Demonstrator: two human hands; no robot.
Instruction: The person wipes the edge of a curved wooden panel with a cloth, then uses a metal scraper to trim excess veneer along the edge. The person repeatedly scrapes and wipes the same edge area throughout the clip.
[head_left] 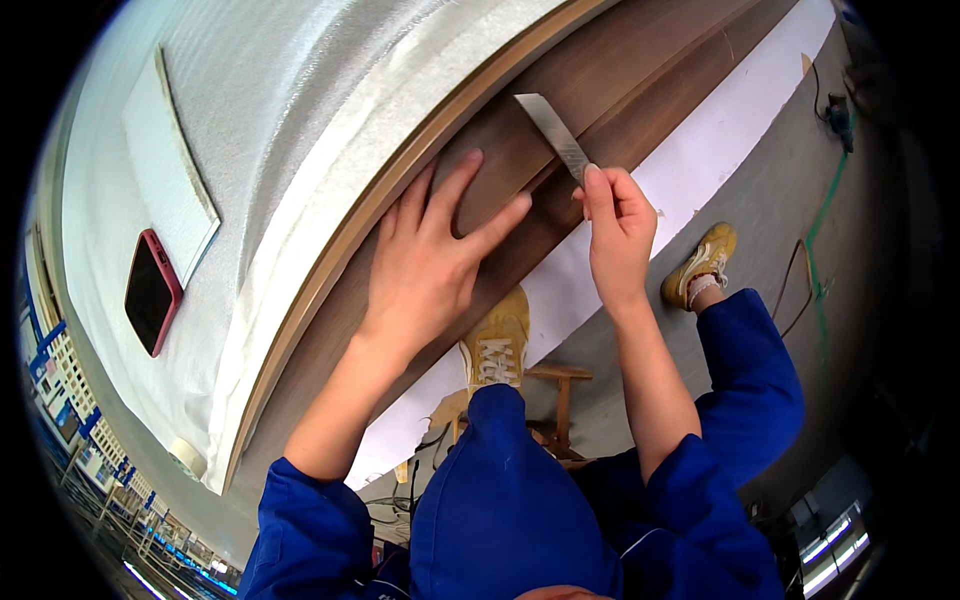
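Observation:
My left hand (425, 265) lies with fingers spread on a long brown wood-grain panel (610, 70) that has a groove along it. My right hand (618, 230) grips a flat grey metal blade (550, 130) between thumb and fingers; its slanted tip is over the panel, up and right of my left fingertips. A pale curved wooden edge (450, 110) runs along the panel's left side, beside white foam sheeting (250, 90).
A red-cased phone (153, 292) and a pale padded strip (170, 150) rest on the sheeting. White paper (700, 150) runs beneath the panel. A wooden stool (560, 410), my yellow-shod feet, a green cord (822, 230) and a dark tool (838, 120) are on or near the floor.

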